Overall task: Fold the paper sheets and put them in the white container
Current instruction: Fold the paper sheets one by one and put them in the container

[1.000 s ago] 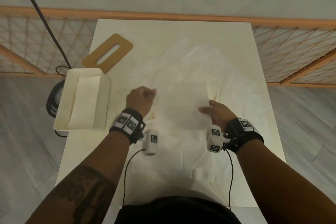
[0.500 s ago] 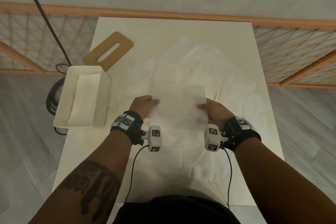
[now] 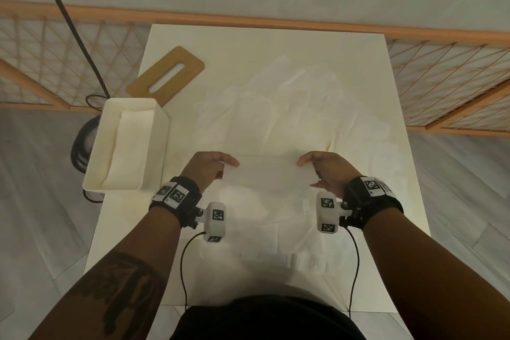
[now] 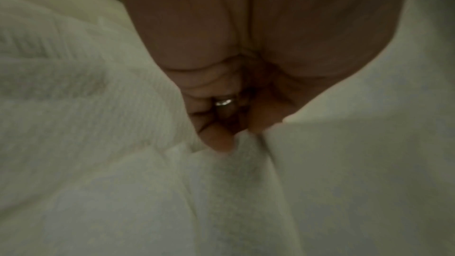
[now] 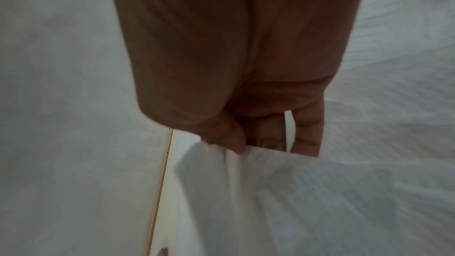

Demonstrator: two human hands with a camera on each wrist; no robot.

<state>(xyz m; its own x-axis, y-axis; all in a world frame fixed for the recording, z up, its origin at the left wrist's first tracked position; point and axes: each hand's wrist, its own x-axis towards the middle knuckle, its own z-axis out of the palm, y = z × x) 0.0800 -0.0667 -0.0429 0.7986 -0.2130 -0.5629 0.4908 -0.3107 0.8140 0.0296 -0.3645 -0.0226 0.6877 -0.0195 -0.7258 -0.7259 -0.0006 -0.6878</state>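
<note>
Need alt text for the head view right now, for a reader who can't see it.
Both hands, left hand and right hand, pinch the side edges of a white paper sheet above loose sheets on a pale table. On the person's left stands the white container, paper already inside, a wooden slotted lid behind it.

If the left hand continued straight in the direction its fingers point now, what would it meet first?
The left hand points toward the right hand, across the paper sheet both pinch. It would probably slide along that sheet and meet the right hand's fingertips first. Depth is unclear, so this is only likely.
</note>
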